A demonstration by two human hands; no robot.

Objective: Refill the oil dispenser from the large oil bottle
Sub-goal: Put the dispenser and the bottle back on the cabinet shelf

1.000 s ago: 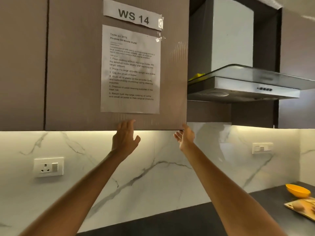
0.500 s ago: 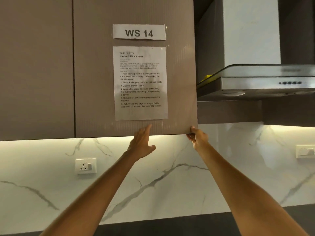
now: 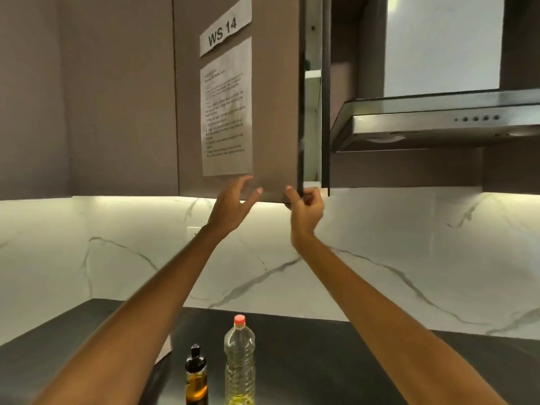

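A tall clear oil bottle (image 3: pixel 239 361) with a red cap stands on the dark countertop (image 3: pixel 321 361) at the bottom centre. Just left of it stands the small oil dispenser (image 3: pixel 196 378), dark-topped with amber oil inside. High above them, my right hand (image 3: pixel 305 209) grips the lower corner of the brown cabinet door (image 3: pixel 274 112), which hangs partly swung out. My left hand (image 3: pixel 232 206) is beside it with fingers spread, its fingertips at the door's bottom edge. Both arms reach up over the bottles.
A paper sheet and a "WS 14" label (image 3: pixel 225 35) are taped on the door. A steel range hood (image 3: pixel 438 121) juts out at the right. A white marble backsplash (image 3: pixel 409 258) runs behind the counter. A white shelf shows inside the cabinet gap.
The cabinet door has swung out from shut to partly ajar under my right hand's grip. The view dropped, bringing the countertop and both bottles into sight.
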